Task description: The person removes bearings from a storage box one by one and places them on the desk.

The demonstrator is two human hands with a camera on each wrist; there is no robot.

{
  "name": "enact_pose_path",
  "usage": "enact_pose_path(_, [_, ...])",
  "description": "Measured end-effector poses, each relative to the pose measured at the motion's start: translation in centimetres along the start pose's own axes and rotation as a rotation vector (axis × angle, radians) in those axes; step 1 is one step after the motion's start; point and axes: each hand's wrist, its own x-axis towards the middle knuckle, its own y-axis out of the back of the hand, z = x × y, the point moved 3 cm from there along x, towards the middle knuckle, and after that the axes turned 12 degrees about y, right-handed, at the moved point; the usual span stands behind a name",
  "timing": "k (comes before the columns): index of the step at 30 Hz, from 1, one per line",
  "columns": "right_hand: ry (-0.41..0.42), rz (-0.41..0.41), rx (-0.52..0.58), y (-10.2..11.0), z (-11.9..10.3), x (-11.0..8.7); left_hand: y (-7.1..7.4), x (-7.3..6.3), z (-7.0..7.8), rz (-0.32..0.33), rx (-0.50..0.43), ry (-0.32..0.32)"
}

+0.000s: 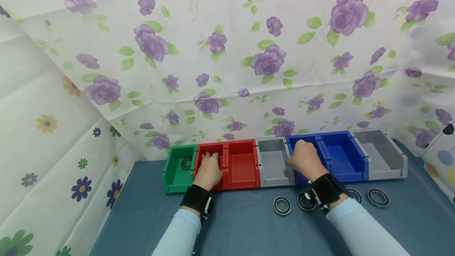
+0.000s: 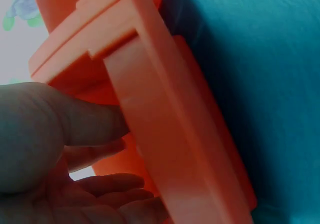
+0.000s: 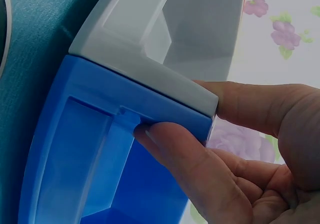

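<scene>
My left hand reaches into the left red bin. In the left wrist view its thumb and fingers extend behind the bin's front wall, with no object visible between them. My right hand is at the boundary between the grey bin and the blue bin beside it. The right wrist view shows thumb and index finger pinching the adjoining side walls, one digit on the grey wall and the other on the blue wall. Part of the blue bin is hidden beneath this hand.
A green bin with a ring bearing inside ends the row at left. Another red bin, a blue bin and a grey bin also stand along it. Several ring bearings lie on the blue cloth in front.
</scene>
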Motion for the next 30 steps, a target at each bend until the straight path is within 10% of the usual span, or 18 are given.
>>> enact_pose_path(30, [-0.025,-0.019,0.010,-0.04,-0.02,-0.03,-0.77,-0.64,0.13,0.144,0.284,-0.149])
